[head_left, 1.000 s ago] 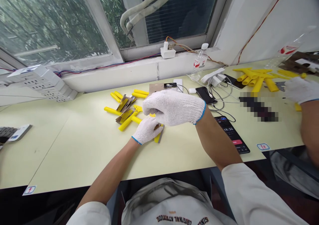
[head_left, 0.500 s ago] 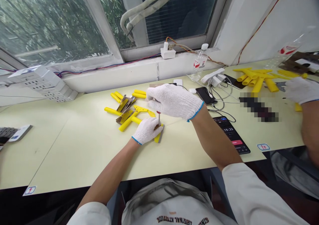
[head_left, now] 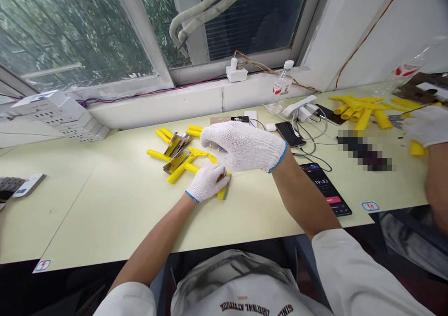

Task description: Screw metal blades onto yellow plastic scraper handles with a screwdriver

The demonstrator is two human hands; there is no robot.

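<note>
My left hand, in a white knit glove with a blue cuff, is closed on a yellow scraper lying on the table. The scraper's grey metal edge shows past my fingers; its handle is partly hidden. Above it my gloved right hand is curled round a screwdriver; the grip hides its handle, and a bit of thin shaft shows below, pointing down at the scraper. Left of my hands lie several yellow scraper handles and bent metal plates.
Phones, cables, a power strip and a plastic bottle stand to the right. Beyond them are more yellow handles and a co-worker's gloved hand. White boxes are stacked at the left by the window.
My right hand has turned at the wrist and shifted slightly, so less of the screwdriver shaft shows. My left hand stays on the scraper. The co-worker's hand has moved a little.
</note>
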